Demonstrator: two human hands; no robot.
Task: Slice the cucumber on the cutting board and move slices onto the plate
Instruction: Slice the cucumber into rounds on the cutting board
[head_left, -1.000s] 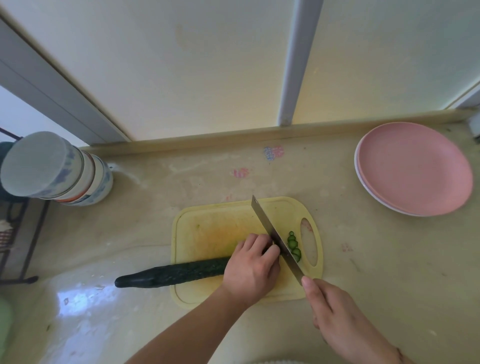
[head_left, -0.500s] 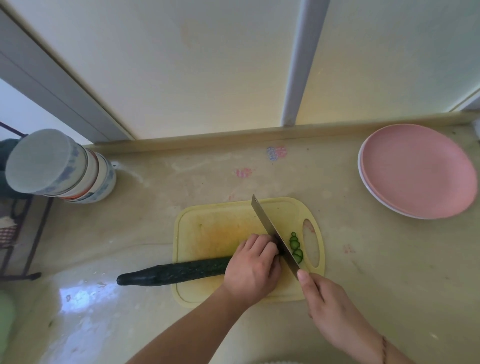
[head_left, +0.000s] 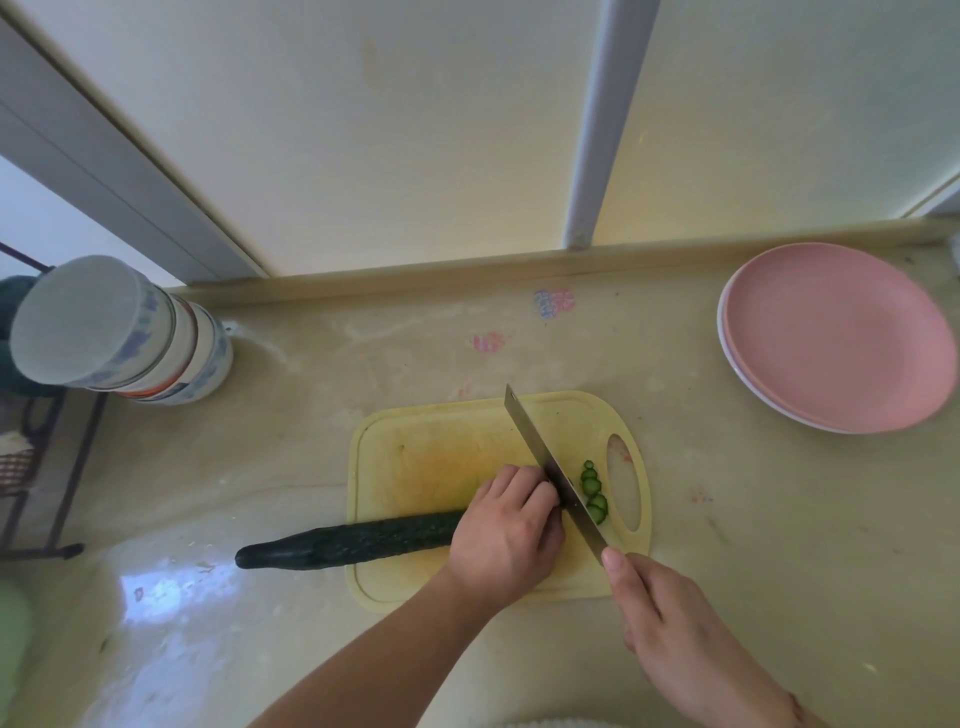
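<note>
A long dark green cucumber (head_left: 348, 543) lies across the yellow cutting board (head_left: 426, 457), its left end hanging over the counter. My left hand (head_left: 506, 530) grips its right end with curled fingers. My right hand (head_left: 670, 634) holds the handle of a knife (head_left: 545, 462), whose blade stands against my left knuckles at the cucumber's cut end. Several thin slices (head_left: 595, 493) lie in a row on the board, right of the blade. A pink plate (head_left: 836, 338) sits on the counter at the far right, with nothing on it.
A stack of upturned bowls (head_left: 119, 332) stands on the counter at the far left beside a dark wire rack (head_left: 36, 467). A white plate lies under the pink one. The counter's raised back edge (head_left: 467, 275) meets the wall.
The knife has kept working at the cucumber's cut end and my right hand shifted slightly along the handle. My left hand stays on the cucumber. The row of slices looks about the same.
</note>
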